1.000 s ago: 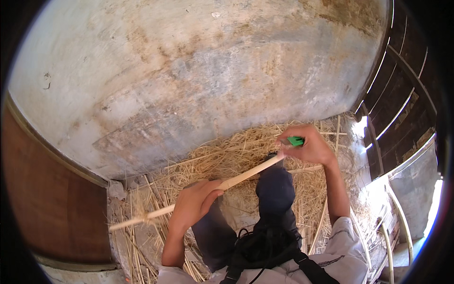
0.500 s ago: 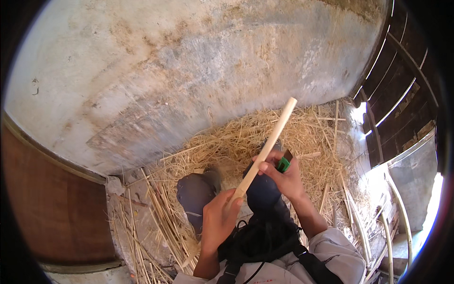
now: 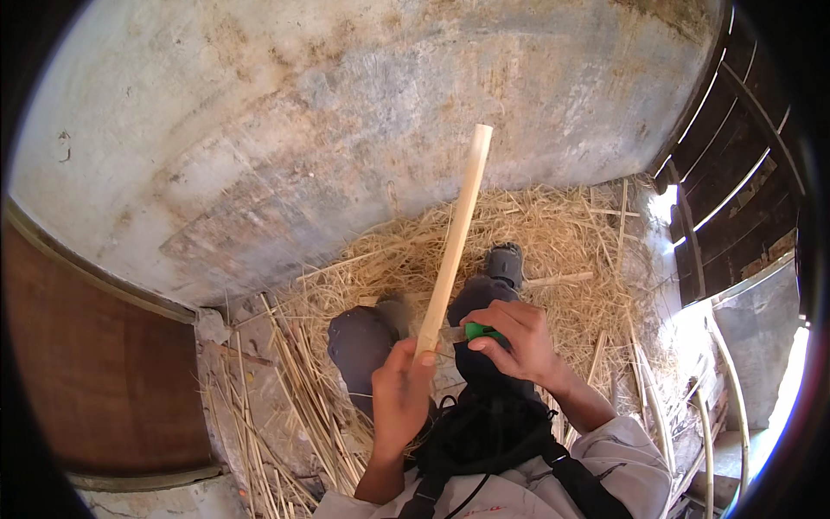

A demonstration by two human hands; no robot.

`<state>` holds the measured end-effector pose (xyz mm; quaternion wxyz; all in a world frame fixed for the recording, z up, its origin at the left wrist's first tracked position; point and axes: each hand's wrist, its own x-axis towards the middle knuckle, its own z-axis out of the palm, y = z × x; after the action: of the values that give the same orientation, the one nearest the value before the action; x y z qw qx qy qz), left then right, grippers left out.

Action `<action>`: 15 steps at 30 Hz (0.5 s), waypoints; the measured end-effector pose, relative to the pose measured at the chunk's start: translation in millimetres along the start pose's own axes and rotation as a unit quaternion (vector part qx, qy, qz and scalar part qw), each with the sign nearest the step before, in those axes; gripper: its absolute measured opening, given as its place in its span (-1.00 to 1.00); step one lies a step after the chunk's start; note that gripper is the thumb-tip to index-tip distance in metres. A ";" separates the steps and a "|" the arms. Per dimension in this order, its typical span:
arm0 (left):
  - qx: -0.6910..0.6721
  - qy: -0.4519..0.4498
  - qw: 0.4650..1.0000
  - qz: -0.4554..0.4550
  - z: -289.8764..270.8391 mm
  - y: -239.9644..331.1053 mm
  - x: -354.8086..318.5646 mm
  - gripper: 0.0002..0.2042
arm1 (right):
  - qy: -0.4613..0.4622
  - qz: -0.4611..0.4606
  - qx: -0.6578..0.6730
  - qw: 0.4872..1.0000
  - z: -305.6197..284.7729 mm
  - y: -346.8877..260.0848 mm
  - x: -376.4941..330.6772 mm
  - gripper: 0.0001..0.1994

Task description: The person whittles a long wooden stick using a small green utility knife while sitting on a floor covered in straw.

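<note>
Over the straw-strewn floor (image 3: pixel 562 233), the left hand (image 3: pixel 402 394) is clenched around the lower end of a pale wooden stick (image 3: pixel 456 233), which stands nearly upright and tilts slightly right against the grey wall (image 3: pixel 346 112). Just beside it, the right hand (image 3: pixel 514 342) grips a green-handled knife (image 3: pixel 471 332), its blade touching the stick near the left hand's fingertips. Both knees sit below.

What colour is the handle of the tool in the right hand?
Bright green handle, gripped in the right hand; seen in the head view.
</note>
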<state>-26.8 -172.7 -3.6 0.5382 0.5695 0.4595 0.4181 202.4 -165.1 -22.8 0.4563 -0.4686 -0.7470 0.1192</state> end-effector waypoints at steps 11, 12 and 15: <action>-0.083 -0.045 0.993 -0.077 4.7 7.5 -7.4 -0.71 | 0.037 -0.055 -0.116 0.991 -8.1 -17.2 9.0 -0.64; -0.080 -0.042 0.993 -0.073 5.3 7.8 -7.9 -0.71 | 0.045 -0.056 -0.124 0.990 -8.1 -18.1 9.4 -0.64; -0.058 -0.033 0.996 -0.059 6.4 8.4 -10.4 -0.71 | 0.062 -0.057 -0.142 0.986 -8.5 -19.7 10.2 -0.65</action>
<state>-22.4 -184.3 4.5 0.6089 0.5228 0.4492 0.3925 196.0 -169.4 -0.3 0.4363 -0.4914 -0.7525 -0.0436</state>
